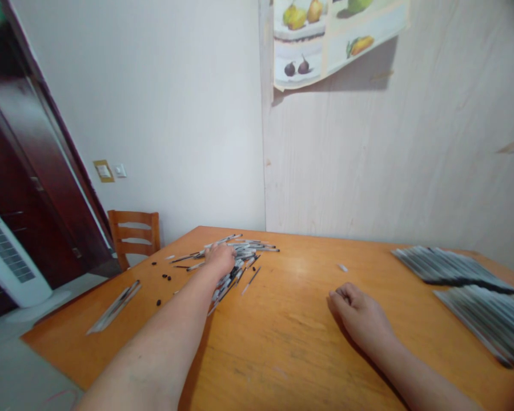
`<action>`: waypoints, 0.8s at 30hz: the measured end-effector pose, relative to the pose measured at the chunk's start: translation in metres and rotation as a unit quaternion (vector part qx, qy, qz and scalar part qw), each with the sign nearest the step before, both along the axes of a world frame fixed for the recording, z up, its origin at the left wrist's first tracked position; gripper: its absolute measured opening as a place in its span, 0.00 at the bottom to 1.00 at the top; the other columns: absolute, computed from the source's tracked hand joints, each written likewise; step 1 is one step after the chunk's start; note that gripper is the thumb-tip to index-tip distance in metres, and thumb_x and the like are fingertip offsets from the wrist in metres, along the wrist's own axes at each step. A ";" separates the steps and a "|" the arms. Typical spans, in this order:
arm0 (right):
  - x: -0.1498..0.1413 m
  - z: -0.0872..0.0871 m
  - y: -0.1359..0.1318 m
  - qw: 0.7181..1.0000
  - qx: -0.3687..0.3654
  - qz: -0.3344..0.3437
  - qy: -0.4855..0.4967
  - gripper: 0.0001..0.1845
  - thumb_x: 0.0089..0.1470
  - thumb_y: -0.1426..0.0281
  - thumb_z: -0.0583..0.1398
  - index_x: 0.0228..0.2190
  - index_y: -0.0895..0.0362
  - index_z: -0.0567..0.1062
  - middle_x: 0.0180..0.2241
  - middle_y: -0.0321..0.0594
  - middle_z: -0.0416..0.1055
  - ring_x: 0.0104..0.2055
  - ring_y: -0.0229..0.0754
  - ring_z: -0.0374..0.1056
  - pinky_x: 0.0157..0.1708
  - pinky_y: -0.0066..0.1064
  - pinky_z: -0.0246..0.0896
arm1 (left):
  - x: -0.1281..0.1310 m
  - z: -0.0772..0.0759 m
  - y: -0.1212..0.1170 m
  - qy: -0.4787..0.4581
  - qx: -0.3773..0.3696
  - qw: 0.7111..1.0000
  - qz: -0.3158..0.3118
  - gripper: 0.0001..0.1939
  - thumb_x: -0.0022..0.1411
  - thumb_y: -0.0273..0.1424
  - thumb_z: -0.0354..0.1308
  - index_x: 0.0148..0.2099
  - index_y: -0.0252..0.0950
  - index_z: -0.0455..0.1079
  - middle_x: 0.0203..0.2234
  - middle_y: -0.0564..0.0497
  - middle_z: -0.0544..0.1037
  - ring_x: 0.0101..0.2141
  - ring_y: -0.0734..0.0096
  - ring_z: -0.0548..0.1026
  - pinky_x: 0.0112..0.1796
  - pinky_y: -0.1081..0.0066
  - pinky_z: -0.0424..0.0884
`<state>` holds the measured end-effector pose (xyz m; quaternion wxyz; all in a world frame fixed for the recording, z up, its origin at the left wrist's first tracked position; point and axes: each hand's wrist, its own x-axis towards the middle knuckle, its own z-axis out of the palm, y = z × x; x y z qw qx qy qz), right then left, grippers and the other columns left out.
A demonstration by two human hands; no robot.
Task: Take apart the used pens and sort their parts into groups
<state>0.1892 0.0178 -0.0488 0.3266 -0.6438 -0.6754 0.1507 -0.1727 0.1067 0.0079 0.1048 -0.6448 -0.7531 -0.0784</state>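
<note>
At the far side of the table, my left hand [220, 260] reaches onto a loose heap of slim pens or pen parts [242, 264], black, white and clear. The back of that hand faces me, its fingertips are lost among the pieces, and I cannot make out whether it grips one. My right hand [355, 308] rests on the wooden tabletop with its fingers curled in, and nothing shows in it. Just beyond it lies a small pale, clear piece [342, 267].
Two neat rows of pens, a far one [449, 268] and a nearer one [488, 319], lie at the right. A few clear-and-dark sticks [115, 308] and several small black bits [159, 302] are at the left. A wooden chair [135, 234] stands beyond the table's left edge.
</note>
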 end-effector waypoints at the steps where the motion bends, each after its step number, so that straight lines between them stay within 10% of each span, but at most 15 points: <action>1: 0.000 0.000 0.000 1.000 0.002 0.001 0.003 0.17 0.57 0.57 0.52 0.22 0.53 0.64 0.20 0.36 0.68 0.26 0.40 0.64 0.25 0.29 0.48 | 0.000 0.000 0.000 0.002 -0.004 1.000 -0.003 0.16 0.59 0.31 0.51 0.41 0.52 0.79 0.46 0.47 0.76 0.51 0.49 0.68 0.49 0.51 0.61; 24: 0.004 -0.005 0.002 1.000 0.003 0.002 0.002 0.17 0.56 0.57 0.52 0.23 0.53 0.66 0.21 0.37 0.69 0.26 0.41 0.65 0.26 0.30 0.50 | 0.009 -0.014 -0.038 -0.022 0.003 0.998 -0.055 0.18 0.62 0.30 0.47 0.43 0.48 0.78 0.44 0.48 0.78 0.49 0.54 0.68 0.49 0.54 0.60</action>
